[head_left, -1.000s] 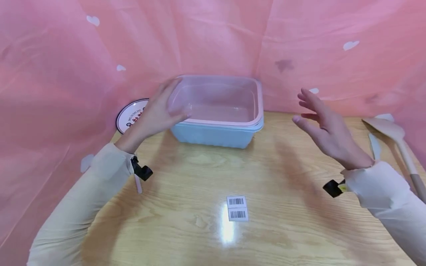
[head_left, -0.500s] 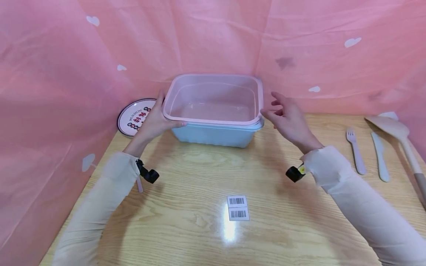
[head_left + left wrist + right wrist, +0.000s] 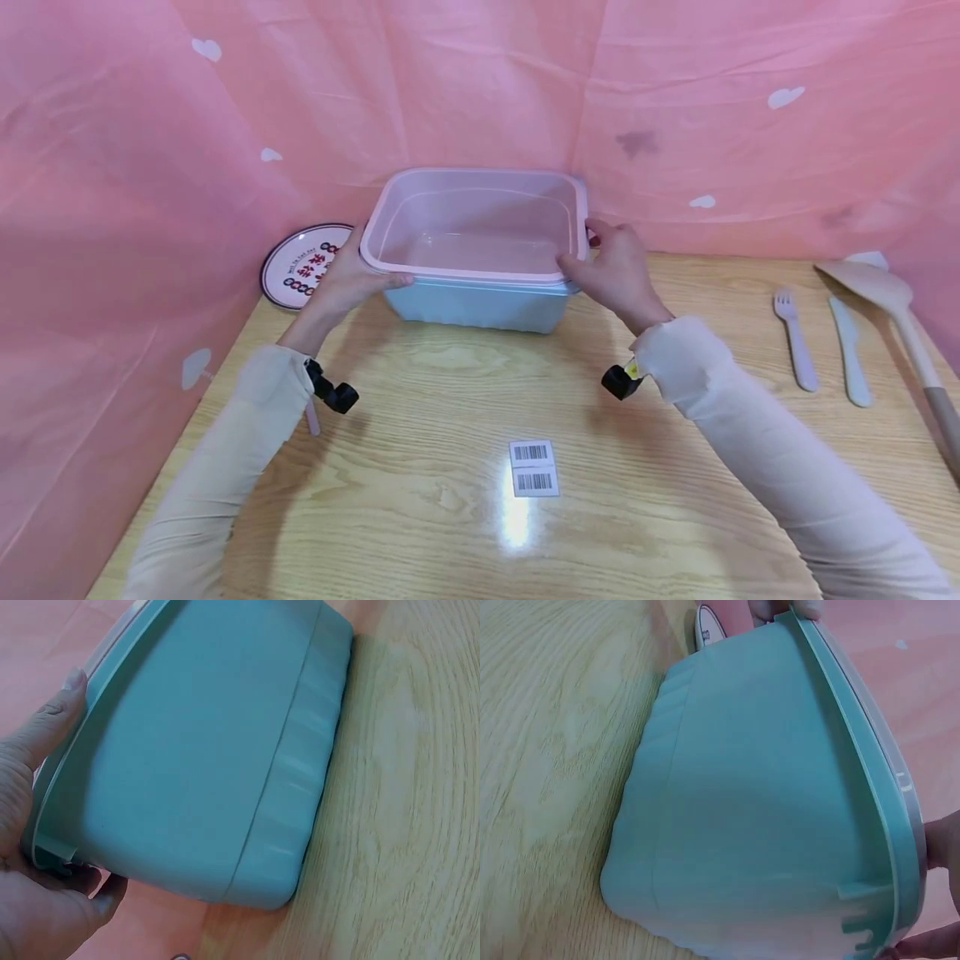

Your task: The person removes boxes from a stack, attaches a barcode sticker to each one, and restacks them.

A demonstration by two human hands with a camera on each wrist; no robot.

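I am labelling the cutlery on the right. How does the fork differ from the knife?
The fork is pinkish with tines; the knife is pale blue with a plain blade. The fork lies nearer the tub; the knife lies beside the spatula. Both lie flat on the table, handles toward the person.

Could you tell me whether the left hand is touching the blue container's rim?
Touching: in the left wrist view the left hand wraps the blue container rim.

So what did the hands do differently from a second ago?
The right hand swung in from the open air on the right and took hold of the right rim of the tub. The left hand slid down from the tub's top edge and now grips the left rim. The tub, round plate, fork, knife, spatula and barcode stickers stayed where they were.
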